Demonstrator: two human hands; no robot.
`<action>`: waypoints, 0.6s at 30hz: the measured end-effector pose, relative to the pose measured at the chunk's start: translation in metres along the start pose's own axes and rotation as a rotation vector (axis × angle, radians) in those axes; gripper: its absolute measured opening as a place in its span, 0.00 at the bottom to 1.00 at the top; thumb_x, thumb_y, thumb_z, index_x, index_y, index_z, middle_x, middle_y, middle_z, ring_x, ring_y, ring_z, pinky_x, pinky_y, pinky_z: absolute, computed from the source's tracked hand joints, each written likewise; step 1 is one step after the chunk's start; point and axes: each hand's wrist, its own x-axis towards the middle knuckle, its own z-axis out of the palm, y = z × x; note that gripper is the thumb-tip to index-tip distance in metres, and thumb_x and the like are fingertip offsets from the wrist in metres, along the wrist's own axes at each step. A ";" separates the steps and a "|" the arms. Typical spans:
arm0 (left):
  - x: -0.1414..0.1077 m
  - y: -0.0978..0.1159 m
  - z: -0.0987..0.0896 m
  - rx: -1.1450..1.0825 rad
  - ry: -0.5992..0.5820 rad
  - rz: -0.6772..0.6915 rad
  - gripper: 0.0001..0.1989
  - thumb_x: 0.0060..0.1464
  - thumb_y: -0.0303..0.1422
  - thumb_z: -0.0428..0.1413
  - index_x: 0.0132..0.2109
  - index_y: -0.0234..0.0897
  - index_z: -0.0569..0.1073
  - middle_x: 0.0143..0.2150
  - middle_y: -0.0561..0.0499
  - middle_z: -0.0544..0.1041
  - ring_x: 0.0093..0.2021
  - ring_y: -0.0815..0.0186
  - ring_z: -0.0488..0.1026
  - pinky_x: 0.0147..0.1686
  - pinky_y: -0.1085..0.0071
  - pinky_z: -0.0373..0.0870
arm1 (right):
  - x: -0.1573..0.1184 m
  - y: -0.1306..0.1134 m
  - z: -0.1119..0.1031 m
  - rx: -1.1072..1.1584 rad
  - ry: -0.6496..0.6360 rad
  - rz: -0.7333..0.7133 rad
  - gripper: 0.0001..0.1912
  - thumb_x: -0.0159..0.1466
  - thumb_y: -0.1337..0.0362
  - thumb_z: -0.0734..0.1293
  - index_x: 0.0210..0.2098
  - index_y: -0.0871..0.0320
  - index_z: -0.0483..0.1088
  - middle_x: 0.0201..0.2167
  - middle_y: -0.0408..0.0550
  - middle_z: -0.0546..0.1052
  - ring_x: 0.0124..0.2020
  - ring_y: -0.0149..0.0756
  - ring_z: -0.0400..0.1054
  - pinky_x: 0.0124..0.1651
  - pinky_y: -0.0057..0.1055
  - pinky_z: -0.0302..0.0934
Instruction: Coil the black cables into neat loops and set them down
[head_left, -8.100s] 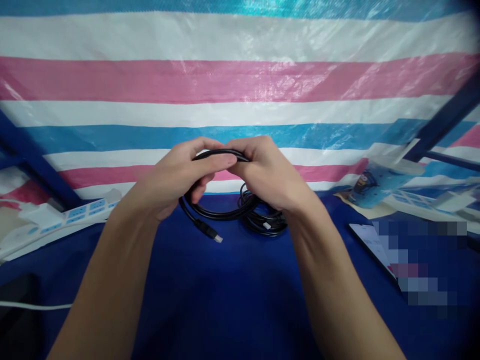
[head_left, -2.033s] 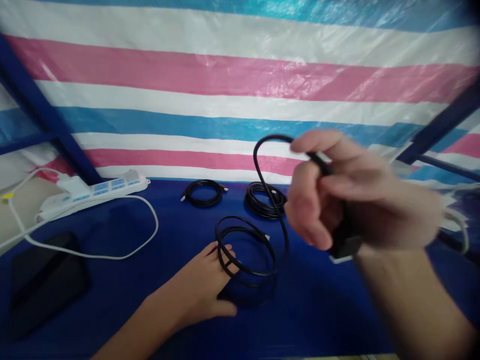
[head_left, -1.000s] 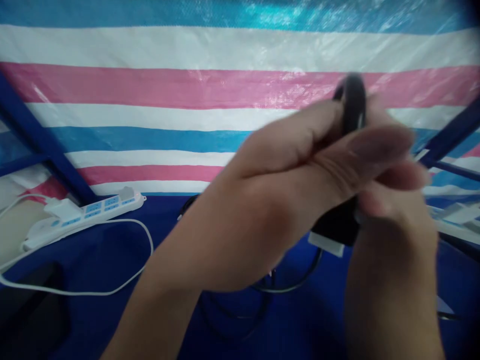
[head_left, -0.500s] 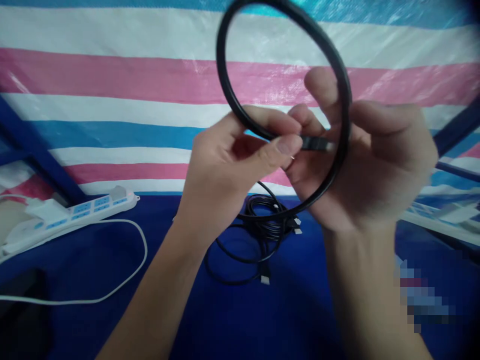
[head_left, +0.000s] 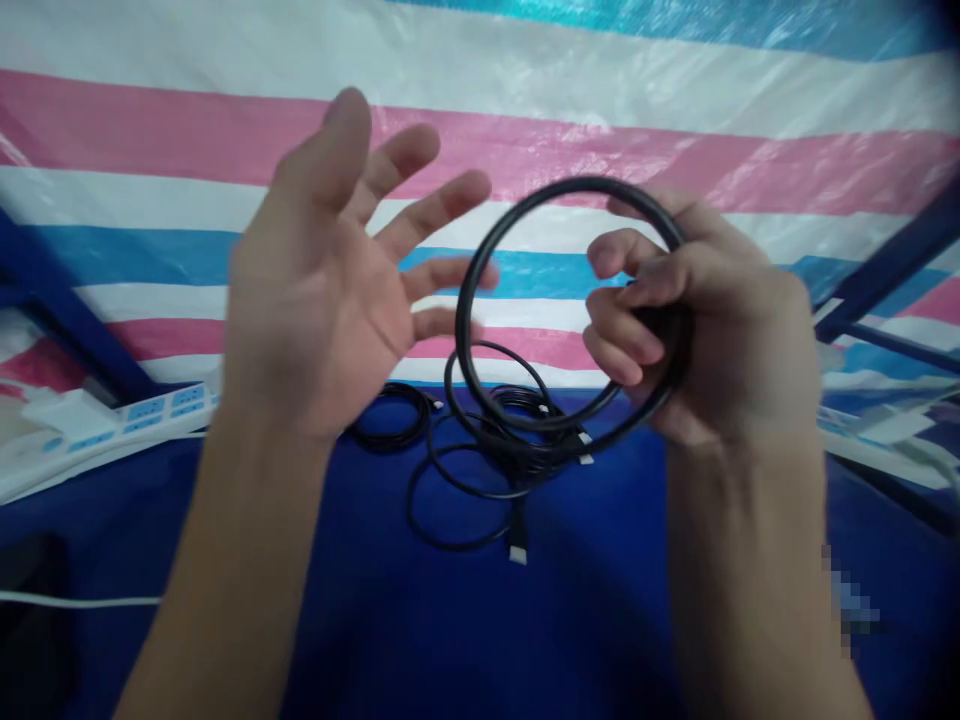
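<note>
A looped black cable hangs in the air, gripped on its right side by my right hand, whose fingers are curled round it. To the left of the loop, my left hand is raised with its fingers spread and nothing in it; its fingertips come close to the loop. Whether they touch it I cannot tell. Behind and below lie more coiled black cables on the blue surface, one ending in a black plug with a pale metal tip.
A white power strip with a white cord lies at the left, near a dark object. Another white strip is at the right. Blue frame bars flank a striped sheet at the back.
My left hand has let go of the cable end, moved left and opened. My right hand has closed on the cable, and the loop has come lower.
</note>
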 end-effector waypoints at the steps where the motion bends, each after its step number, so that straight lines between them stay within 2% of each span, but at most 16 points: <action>1: -0.001 0.004 -0.003 0.078 -0.032 -0.047 0.13 0.61 0.38 0.49 0.46 0.35 0.72 0.52 0.45 0.70 0.45 0.59 0.73 0.27 0.73 0.72 | -0.002 -0.001 -0.004 -0.130 -0.107 -0.001 0.22 0.47 0.80 0.58 0.38 0.55 0.65 0.29 0.39 0.68 0.11 0.20 0.46 0.08 0.22 0.43; 2: -0.003 0.006 -0.005 0.194 -0.070 -0.096 0.13 0.60 0.38 0.51 0.47 0.37 0.72 0.49 0.45 0.72 0.40 0.61 0.75 0.23 0.75 0.70 | -0.004 -0.001 -0.006 -0.269 -0.230 -0.002 0.26 0.48 0.80 0.59 0.44 0.53 0.64 0.32 0.39 0.69 0.12 0.20 0.49 0.09 0.20 0.45; 4: -0.005 0.003 -0.001 0.432 -0.143 -0.177 0.10 0.56 0.37 0.56 0.45 0.40 0.74 0.39 0.49 0.75 0.26 0.69 0.73 0.17 0.78 0.65 | -0.009 0.002 -0.003 -0.474 -0.445 -0.008 0.33 0.51 0.80 0.60 0.55 0.53 0.58 0.41 0.41 0.70 0.19 0.20 0.58 0.16 0.17 0.56; 6: -0.007 -0.005 0.006 0.605 -0.152 -0.166 0.05 0.55 0.32 0.55 0.39 0.41 0.74 0.32 0.54 0.74 0.19 0.74 0.68 0.14 0.80 0.62 | -0.013 0.008 0.005 -0.569 -0.539 -0.031 0.41 0.53 0.81 0.62 0.64 0.58 0.47 0.50 0.46 0.67 0.31 0.21 0.65 0.27 0.14 0.64; 9: -0.008 -0.012 0.014 0.675 -0.104 -0.106 0.05 0.55 0.27 0.53 0.37 0.41 0.72 0.32 0.54 0.73 0.24 0.73 0.71 0.17 0.81 0.63 | -0.015 0.018 0.017 -0.645 -0.505 -0.072 0.51 0.52 0.83 0.61 0.68 0.59 0.33 0.58 0.51 0.61 0.42 0.26 0.67 0.37 0.16 0.67; 12: -0.009 -0.011 0.015 0.702 -0.114 -0.094 0.04 0.55 0.29 0.53 0.38 0.41 0.72 0.38 0.53 0.74 0.33 0.67 0.74 0.24 0.77 0.67 | -0.014 0.026 0.020 -0.710 -0.495 -0.121 0.54 0.52 0.83 0.61 0.69 0.56 0.27 0.59 0.52 0.60 0.48 0.31 0.67 0.43 0.21 0.69; 14: -0.010 -0.009 0.015 0.746 -0.082 -0.091 0.05 0.55 0.31 0.52 0.40 0.41 0.72 0.41 0.54 0.74 0.38 0.64 0.74 0.30 0.74 0.70 | -0.012 0.029 0.019 -0.769 -0.463 -0.189 0.54 0.52 0.82 0.61 0.69 0.58 0.26 0.61 0.54 0.59 0.56 0.37 0.63 0.49 0.27 0.68; 15: -0.011 -0.009 0.016 0.766 -0.043 -0.082 0.07 0.55 0.32 0.53 0.42 0.42 0.72 0.42 0.54 0.74 0.40 0.63 0.74 0.33 0.72 0.71 | -0.011 0.030 0.019 -0.821 -0.408 -0.251 0.53 0.52 0.81 0.61 0.69 0.60 0.27 0.63 0.55 0.56 0.59 0.40 0.59 0.52 0.29 0.67; 17: -0.012 -0.008 0.019 0.803 0.019 -0.071 0.10 0.55 0.35 0.54 0.45 0.43 0.71 0.43 0.54 0.74 0.42 0.62 0.74 0.36 0.70 0.71 | -0.010 0.031 0.020 -0.939 -0.252 -0.415 0.49 0.54 0.80 0.60 0.69 0.61 0.31 0.68 0.53 0.45 0.64 0.42 0.52 0.57 0.32 0.63; 18: -0.013 -0.008 0.020 0.826 0.009 -0.082 0.11 0.55 0.36 0.53 0.46 0.44 0.70 0.42 0.55 0.74 0.41 0.62 0.74 0.36 0.70 0.71 | -0.010 0.030 0.020 -0.995 -0.182 -0.490 0.46 0.56 0.79 0.59 0.69 0.61 0.33 0.69 0.51 0.39 0.66 0.42 0.48 0.60 0.32 0.61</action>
